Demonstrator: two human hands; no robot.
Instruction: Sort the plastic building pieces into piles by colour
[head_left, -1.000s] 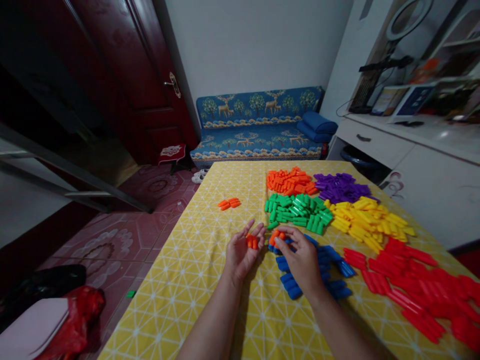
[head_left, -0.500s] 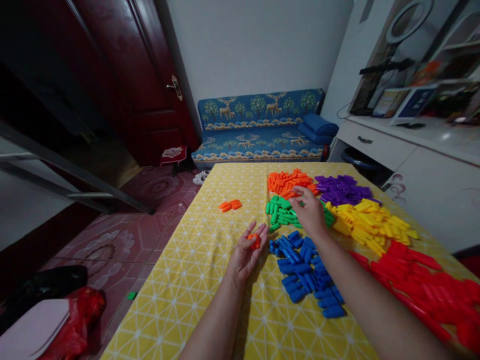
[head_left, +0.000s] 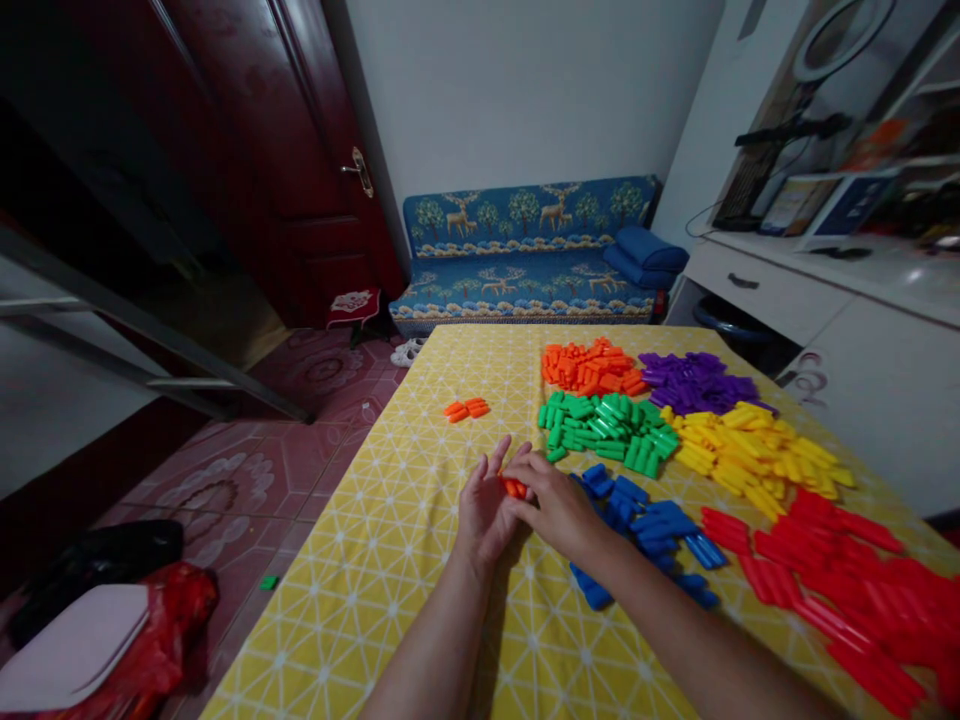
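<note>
Head view: the left hand (head_left: 482,512) is palm up, a loose, open grip with small orange pieces (head_left: 515,487) resting in it. The right hand (head_left: 553,500) bends over them, fingertips by the pieces; I can't tell if its grip is pinching any, because the fingers hide that spot. Both hands are over the table (head_left: 487,350). Lots of yellow cloth (head_left: 345,590) spreads out on their left, right up to the table's edge. It's tighter on the right: the blue pile (head_left: 660,523) is just beside the right hand, and the green pile (head_left: 607,425) is a bit farther off. The held pieces lie side by side, but their long way is hard to see. Beyond, the little orange group (head_left: 469,407) points nearly left to right, right ends slightly farther away.
</note>
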